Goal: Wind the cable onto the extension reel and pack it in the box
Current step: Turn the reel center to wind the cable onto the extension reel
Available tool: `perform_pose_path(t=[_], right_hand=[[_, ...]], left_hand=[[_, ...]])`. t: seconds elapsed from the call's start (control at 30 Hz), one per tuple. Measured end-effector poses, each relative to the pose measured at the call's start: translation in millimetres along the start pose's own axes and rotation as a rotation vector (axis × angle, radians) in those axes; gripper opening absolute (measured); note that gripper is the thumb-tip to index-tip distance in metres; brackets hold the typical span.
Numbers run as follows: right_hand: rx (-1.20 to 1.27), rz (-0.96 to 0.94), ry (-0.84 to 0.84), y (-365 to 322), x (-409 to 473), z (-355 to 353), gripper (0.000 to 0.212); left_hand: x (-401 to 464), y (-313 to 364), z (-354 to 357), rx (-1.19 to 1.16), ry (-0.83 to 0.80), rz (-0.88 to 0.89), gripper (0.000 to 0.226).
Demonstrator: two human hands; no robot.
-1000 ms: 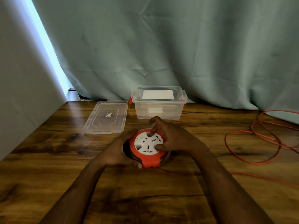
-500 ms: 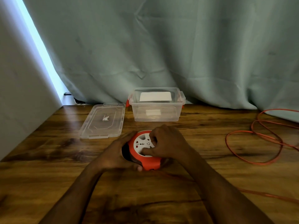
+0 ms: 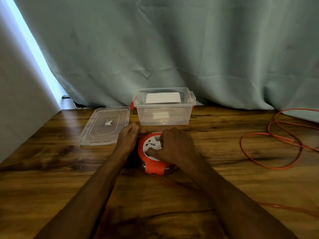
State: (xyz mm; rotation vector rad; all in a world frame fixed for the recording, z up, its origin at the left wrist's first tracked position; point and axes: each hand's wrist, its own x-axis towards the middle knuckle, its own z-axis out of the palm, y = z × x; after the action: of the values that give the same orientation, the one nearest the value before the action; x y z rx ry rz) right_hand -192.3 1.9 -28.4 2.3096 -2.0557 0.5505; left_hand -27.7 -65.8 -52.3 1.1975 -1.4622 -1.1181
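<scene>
orange reel (image 3: 151, 163) flat on desk (image 3: 51, 178), between both hands. left hand (image 3: 128, 137) cupped against reel's left edge. right hand (image 3: 174, 147) on top, fingertips pressed into white socket face. loose orange cable (image 3: 269, 150) coiled on desk well right of hands. open clear box (image 3: 164, 114) behind reel; lid (image 3: 105, 125) beside box, left.

Both hands (image 3: 176, 145) hold the reel (image 3: 151, 163) on the table (image 3: 51, 187).

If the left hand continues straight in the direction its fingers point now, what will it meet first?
Probably the clear box. The left hand points away from the person, beside the reel; the lid lies just to its left. Depth is uncertain.
</scene>
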Motion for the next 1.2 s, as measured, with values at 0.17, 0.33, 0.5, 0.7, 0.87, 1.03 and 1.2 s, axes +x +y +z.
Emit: perform_pose_path(t=[0.17,0.33,0.5,0.7,0.87,1.03,1.2], right_hand=[[0.031,0.061,-0.05,8,6,0,0.058],[0.196,-0.109,-0.148,26,9,-20,0.023],[0.17,-0.163,-0.313,51,12,-29,0.052],[0.229,-0.15,-0.303,56,13,-30,0.051],[0.295,-0.161,-0.331,51,12,-35,0.064],[0.326,-0.171,-0.323,50,10,-36,0.079],[0.375,-0.21,-0.278,43,11,-33,0.078]], left_hand=[[3,-6,21,-0.048,-0.015,0.049,0.022],[7,-11,19,-0.053,0.026,0.077,0.021],[11,-15,22,-0.01,0.022,0.082,0.024],[12,-15,25,0.092,-0.038,0.144,0.02],[13,-12,18,0.002,-0.153,0.21,0.021],[18,-10,13,-0.099,-0.189,0.105,0.023],[20,-11,-6,-0.266,-0.248,-0.068,0.026]])
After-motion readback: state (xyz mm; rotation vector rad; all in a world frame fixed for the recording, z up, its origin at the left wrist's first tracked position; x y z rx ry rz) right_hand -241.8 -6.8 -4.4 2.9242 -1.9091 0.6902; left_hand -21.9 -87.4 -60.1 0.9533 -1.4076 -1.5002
